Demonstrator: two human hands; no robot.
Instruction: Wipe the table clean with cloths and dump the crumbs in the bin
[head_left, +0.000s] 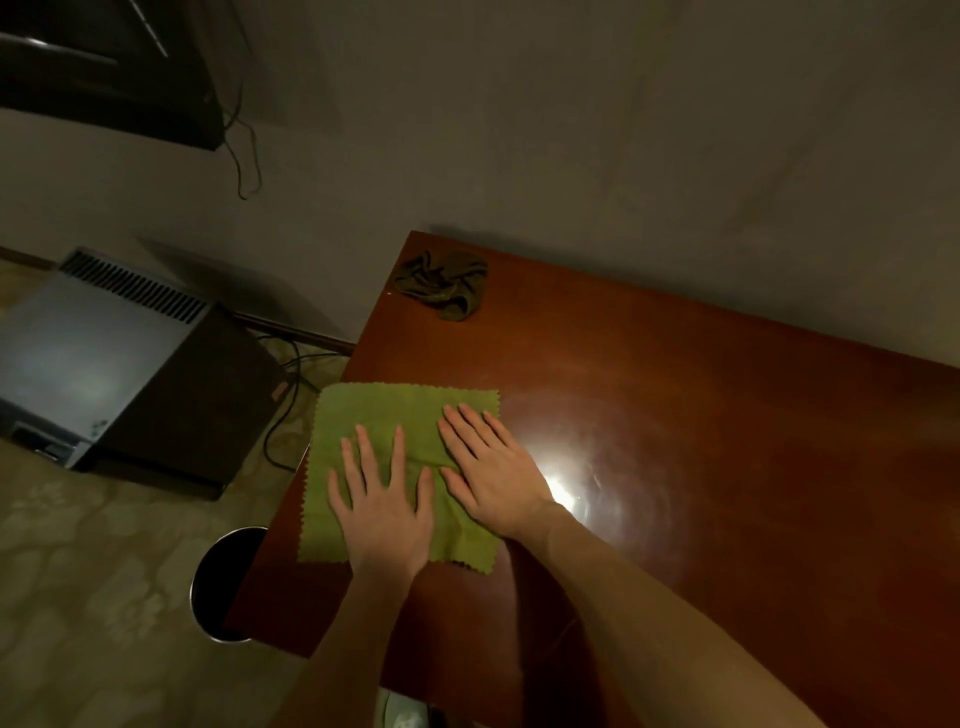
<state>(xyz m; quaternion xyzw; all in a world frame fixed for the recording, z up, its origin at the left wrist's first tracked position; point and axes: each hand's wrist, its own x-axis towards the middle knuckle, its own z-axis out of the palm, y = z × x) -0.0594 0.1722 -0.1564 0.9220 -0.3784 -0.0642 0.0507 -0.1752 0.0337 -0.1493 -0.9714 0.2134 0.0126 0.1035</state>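
Observation:
A green cloth (363, 415) with zigzag edges lies spread flat at the left edge of the reddish-brown table (675, 395), slightly overhanging it. My left hand (384, 504) presses flat on the cloth's near part, fingers spread. My right hand (493, 467) lies flat on the cloth's right side, fingers together. A second, darker green cloth (441, 283) sits crumpled at the table's far left corner. A round dark bin (223, 587) stands on the floor under the table's left edge, partly hidden by it. I see no crumbs.
A grey and black box-shaped appliance (119, 374) stands on the patterned floor to the left, with cables (291, 395) trailing near the table. A wall runs behind the table. A light glare (561, 491) shines on the tabletop.

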